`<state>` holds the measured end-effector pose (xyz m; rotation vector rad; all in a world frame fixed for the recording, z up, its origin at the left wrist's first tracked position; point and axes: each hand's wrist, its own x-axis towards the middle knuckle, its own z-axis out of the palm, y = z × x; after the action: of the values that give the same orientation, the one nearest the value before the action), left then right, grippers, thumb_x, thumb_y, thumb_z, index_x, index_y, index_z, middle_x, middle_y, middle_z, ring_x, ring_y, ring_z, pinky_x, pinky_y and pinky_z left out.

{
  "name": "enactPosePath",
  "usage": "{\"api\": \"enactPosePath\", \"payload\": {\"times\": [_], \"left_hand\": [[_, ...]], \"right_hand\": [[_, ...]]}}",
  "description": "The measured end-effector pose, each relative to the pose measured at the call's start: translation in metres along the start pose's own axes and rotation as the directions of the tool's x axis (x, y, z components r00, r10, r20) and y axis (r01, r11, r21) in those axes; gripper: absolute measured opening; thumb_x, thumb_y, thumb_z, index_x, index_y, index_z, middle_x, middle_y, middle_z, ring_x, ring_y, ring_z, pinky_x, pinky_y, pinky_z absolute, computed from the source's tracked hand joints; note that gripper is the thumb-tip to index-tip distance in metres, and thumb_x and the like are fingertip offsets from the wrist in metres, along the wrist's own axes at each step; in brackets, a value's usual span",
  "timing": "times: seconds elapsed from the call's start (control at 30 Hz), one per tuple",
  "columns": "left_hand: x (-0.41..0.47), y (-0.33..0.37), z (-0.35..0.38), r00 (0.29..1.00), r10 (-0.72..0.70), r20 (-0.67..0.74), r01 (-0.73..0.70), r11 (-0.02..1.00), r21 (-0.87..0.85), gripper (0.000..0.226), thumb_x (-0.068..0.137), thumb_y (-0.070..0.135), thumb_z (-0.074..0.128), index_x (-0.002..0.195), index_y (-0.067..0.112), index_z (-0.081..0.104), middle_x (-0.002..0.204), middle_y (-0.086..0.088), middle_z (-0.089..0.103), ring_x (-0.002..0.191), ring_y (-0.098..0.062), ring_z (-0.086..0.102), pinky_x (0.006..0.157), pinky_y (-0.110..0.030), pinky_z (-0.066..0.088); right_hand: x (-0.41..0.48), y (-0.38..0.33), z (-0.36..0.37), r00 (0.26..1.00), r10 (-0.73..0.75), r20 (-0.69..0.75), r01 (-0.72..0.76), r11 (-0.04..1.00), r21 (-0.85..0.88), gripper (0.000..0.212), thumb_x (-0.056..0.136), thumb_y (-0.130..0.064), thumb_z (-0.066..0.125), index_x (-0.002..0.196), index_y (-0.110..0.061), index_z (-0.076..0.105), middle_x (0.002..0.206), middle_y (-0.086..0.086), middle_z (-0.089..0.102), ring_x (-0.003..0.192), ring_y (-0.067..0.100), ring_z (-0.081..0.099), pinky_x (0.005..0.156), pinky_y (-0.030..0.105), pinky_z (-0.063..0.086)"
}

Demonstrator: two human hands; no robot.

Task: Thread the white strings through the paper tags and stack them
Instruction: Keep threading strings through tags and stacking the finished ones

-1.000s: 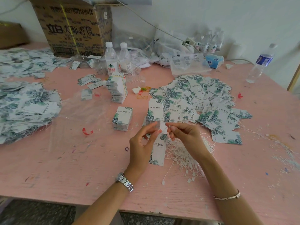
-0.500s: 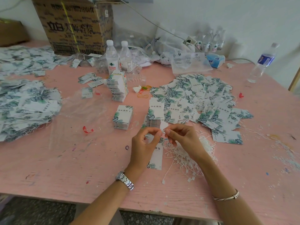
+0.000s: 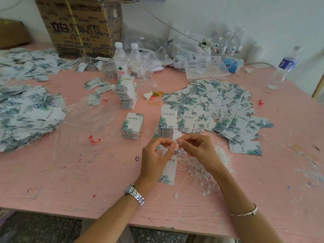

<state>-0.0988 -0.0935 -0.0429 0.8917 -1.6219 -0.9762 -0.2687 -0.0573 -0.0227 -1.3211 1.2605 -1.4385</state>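
Observation:
My left hand (image 3: 157, 156) pinches the top of a white paper tag with a green leaf print (image 3: 168, 170), which hangs down below the fingers. My right hand (image 3: 197, 149) meets it fingertip to fingertip and pinches a thin white string (image 3: 180, 185) whose end trails toward the near table edge. A tangle of white strings (image 3: 212, 165) lies under and right of my right wrist. Just behind my hands stands a stack of tags (image 3: 167, 123). A wide loose pile of tags (image 3: 215, 109) spreads to the right of that stack.
Two more tag stacks (image 3: 132, 126) (image 3: 127, 93) stand left of centre on the pink table (image 3: 70, 181). A large heap of tags (image 3: 26, 113) covers the left side. Water bottles (image 3: 121, 61), a cardboard box (image 3: 80, 27) and plastic bags line the back; another bottle (image 3: 284, 67) stands far right.
My hands have drawn closer until the fingertips touch. The tag in my left hand has swung lower and the string hangs down from the pinch.

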Motion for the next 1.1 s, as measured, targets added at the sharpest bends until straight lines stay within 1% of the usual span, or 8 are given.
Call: {"api": "enactPosePath", "payload": {"times": [0.23,0.4,0.57,0.7,0.77,0.83,0.9,1.1], "left_hand": [[0.0012,-0.0019,0.0006,1.000,-0.005,0.003,0.005,1.000,-0.013,0.007,0.088,0.015,0.076,0.093,0.019,0.075,0.084,0.013,0.070,0.083,-0.003,0.062,0.072,-0.006,0.039],[0.0015,-0.0040,0.0015,0.999,-0.021,0.025,0.021,1.000,-0.018,0.006,0.089,0.018,0.075,0.096,0.017,0.076,0.085,0.010,0.072,0.081,-0.003,0.061,0.071,-0.006,0.038],[0.0016,-0.0040,0.0016,0.999,-0.035,0.021,0.036,0.999,-0.027,0.006,0.090,0.021,0.075,0.094,0.026,0.075,0.085,0.016,0.071,0.082,-0.005,0.062,0.072,-0.006,0.039],[0.0008,-0.0040,0.0010,0.999,-0.018,0.033,0.019,0.999,-0.027,0.006,0.090,0.020,0.074,0.095,0.017,0.075,0.085,0.009,0.072,0.082,-0.008,0.062,0.072,-0.008,0.039],[0.0011,-0.0036,0.0005,0.999,-0.027,0.046,0.029,0.999,-0.032,0.008,0.090,0.021,0.073,0.096,0.016,0.075,0.087,0.006,0.072,0.083,-0.009,0.062,0.073,-0.009,0.040],[0.0010,-0.0030,0.0005,0.998,-0.029,0.055,0.030,0.999,-0.029,0.008,0.090,0.020,0.073,0.096,0.015,0.075,0.088,0.004,0.072,0.085,-0.011,0.063,0.075,-0.010,0.041],[0.0009,-0.0027,0.0009,0.998,-0.029,0.058,0.030,0.999,-0.022,0.008,0.090,0.019,0.073,0.096,0.015,0.075,0.088,0.004,0.072,0.087,-0.013,0.064,0.077,-0.011,0.043],[0.0005,-0.0040,0.0013,0.996,-0.021,0.090,0.023,1.000,-0.017,0.011,0.091,0.026,0.071,0.097,0.017,0.074,0.088,0.005,0.072,0.088,-0.015,0.064,0.079,-0.016,0.046]], "right_hand": [[-0.0010,-0.0028,0.0007,1.000,-0.014,-0.014,0.014,1.000,-0.012,0.026,0.087,-0.019,0.071,0.095,0.006,0.072,0.064,0.005,0.062,0.047,0.010,0.036,0.046,0.019,0.031],[-0.0003,-0.0035,0.0015,0.999,-0.037,-0.019,0.037,0.999,-0.034,0.027,0.087,-0.022,0.070,0.094,0.005,0.072,0.059,0.004,0.056,0.048,0.012,0.033,0.047,0.022,0.029],[-0.0006,-0.0032,0.0019,0.998,-0.059,-0.002,0.059,0.998,-0.033,0.025,0.088,-0.020,0.069,0.093,0.005,0.072,0.059,0.009,0.053,0.048,0.013,0.031,0.047,0.023,0.027],[-0.0010,-0.0041,0.0028,0.997,-0.079,0.013,0.079,0.995,-0.067,0.024,0.088,-0.017,0.069,0.093,0.006,0.071,0.063,-0.006,0.062,0.048,0.004,0.041,0.049,0.016,0.033],[-0.0011,-0.0048,0.0030,0.995,-0.095,0.006,0.095,0.989,-0.113,0.019,0.088,-0.014,0.070,0.092,0.005,0.072,0.069,-0.002,0.067,0.055,0.006,0.051,0.053,0.017,0.039],[-0.0012,-0.0051,0.0026,0.993,-0.117,-0.007,0.114,0.981,-0.154,0.014,0.089,-0.012,0.071,0.092,0.001,0.074,0.078,0.010,0.070,0.065,0.019,0.058,0.059,0.024,0.045],[-0.0012,-0.0042,0.0027,0.991,-0.132,-0.017,0.127,0.976,-0.179,0.010,0.089,-0.009,0.071,0.091,0.000,0.074,0.081,0.016,0.070,0.069,0.028,0.058,0.060,0.026,0.046],[-0.0007,-0.0024,0.0022,0.991,-0.132,-0.005,0.128,0.971,-0.202,0.008,0.090,-0.008,0.071,0.087,-0.001,0.074,0.076,0.014,0.068,0.063,0.024,0.054,0.056,0.027,0.042]]}}
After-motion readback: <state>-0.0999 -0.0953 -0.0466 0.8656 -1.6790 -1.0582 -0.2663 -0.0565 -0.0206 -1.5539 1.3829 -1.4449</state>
